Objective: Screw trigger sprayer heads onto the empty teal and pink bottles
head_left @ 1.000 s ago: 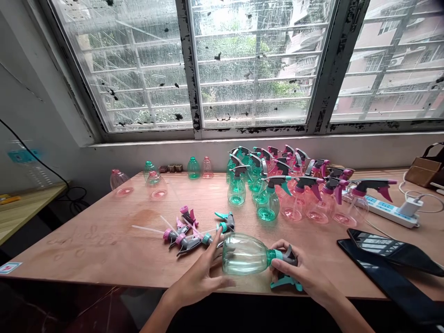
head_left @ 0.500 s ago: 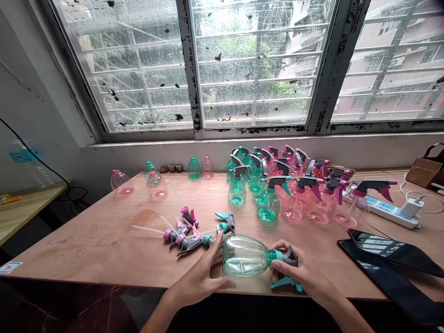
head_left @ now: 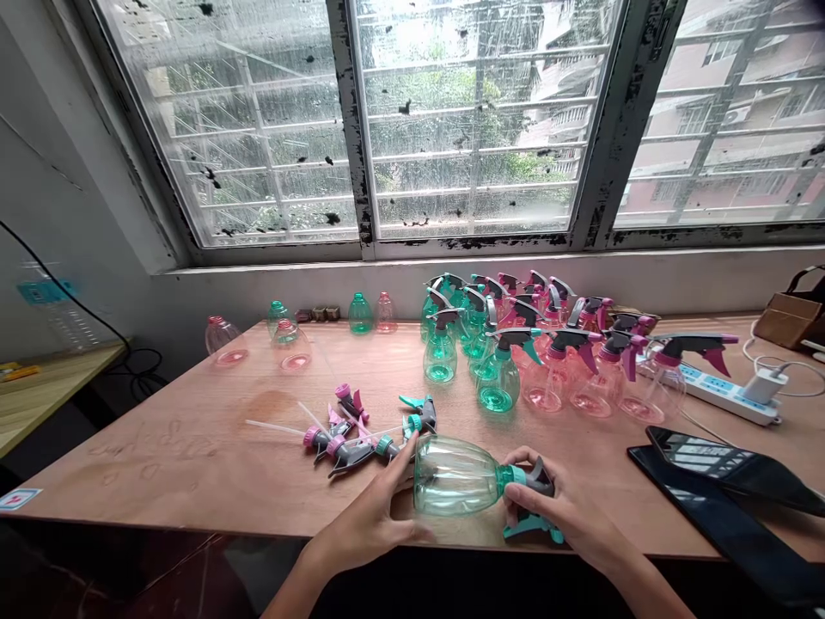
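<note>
A clear green spray bottle (head_left: 457, 477) lies sideways in front of me, its base toward the left. My right hand (head_left: 547, 499) grips it at the teal collar (head_left: 512, 477) and grey spray head, thumb in front; the teal trigger (head_left: 534, 528) points down below the fingers. At the base, my left hand (head_left: 370, 516) is spread, with fingers reaching beside and partly behind the bottle. Its thumb extends below the bottle, and a gap shows between palm and base. Just beyond the left hand lie several loose spray heads (head_left: 351, 451) with pink or teal collars and thin tubes.
Several assembled green and pink spray bottles (head_left: 496, 378) stand at the back right. Headless bottles (head_left: 291, 348) stand at the back left. To the right are dark tablet-like devices (head_left: 722, 481), a power strip (head_left: 728, 391) and a brown bag (head_left: 792, 309). The table's front edge (head_left: 193, 526) runs close by.
Almost nothing differs. The bottle and both hands keep their places, with only a very slight shift of the teal trigger and the left thumb.
</note>
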Demonstrator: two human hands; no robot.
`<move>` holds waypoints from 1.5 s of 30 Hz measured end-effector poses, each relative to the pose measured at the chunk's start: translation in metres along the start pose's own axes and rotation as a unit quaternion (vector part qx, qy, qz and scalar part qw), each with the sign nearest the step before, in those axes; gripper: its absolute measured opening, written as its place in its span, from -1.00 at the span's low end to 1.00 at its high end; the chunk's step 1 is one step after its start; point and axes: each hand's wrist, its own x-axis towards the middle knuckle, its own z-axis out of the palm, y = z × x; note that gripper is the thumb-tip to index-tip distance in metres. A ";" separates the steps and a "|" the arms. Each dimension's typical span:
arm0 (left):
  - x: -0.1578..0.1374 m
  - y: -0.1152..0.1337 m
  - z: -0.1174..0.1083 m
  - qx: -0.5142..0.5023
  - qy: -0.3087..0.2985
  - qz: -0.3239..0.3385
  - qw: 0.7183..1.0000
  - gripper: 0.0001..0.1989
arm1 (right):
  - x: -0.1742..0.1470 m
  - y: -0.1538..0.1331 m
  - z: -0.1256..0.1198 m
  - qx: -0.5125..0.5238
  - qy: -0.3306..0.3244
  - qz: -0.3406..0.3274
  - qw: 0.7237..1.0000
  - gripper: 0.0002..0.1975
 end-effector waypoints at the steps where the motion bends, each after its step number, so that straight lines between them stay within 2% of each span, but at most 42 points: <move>1: 0.000 -0.001 -0.001 0.001 0.001 -0.001 1.000 0.23 | 0.000 0.000 0.000 -0.001 -0.002 0.001 1.000 -0.56; 5: -0.001 -0.001 -0.002 0.002 0.002 0.008 1.000 0.07 | 0.000 0.001 -0.001 0.002 -0.002 0.004 1.000 -0.56; 10: -0.001 0.001 0.000 -0.014 0.002 0.022 1.000 0.08 | 0.000 0.000 0.001 0.012 0.001 0.001 1.000 -0.55; 15: 0.001 -0.002 0.001 -0.033 0.003 0.010 0.999 0.21 | 0.000 0.001 0.000 0.009 -0.003 0.000 1.000 -0.56; 19: -0.001 0.000 0.000 -0.040 0.000 0.011 0.999 0.04 | 0.000 0.001 0.000 0.006 -0.002 0.003 1.000 -0.56; 25: -0.002 -0.002 0.001 -0.036 0.001 0.032 0.999 0.01 | -0.001 -0.003 0.002 0.021 -0.001 0.004 1.000 -0.56; 30: 0.000 -0.002 0.001 -0.035 0.007 0.021 0.999 0.18 | -0.001 -0.005 0.003 0.003 -0.002 0.003 1.000 -0.55; 34: -0.001 0.002 0.000 -0.028 0.006 0.019 0.999 0.07 | -0.002 -0.006 0.003 0.006 -0.001 0.007 1.000 -0.55; 40: -0.002 0.003 0.001 -0.016 0.006 0.035 0.999 0.04 | -0.002 -0.007 0.003 0.008 -0.010 0.008 1.000 -0.55; 45: -0.001 0.000 0.000 -0.012 0.005 0.022 1.000 0.19 | -0.002 -0.007 0.003 0.002 -0.006 0.015 1.000 -0.53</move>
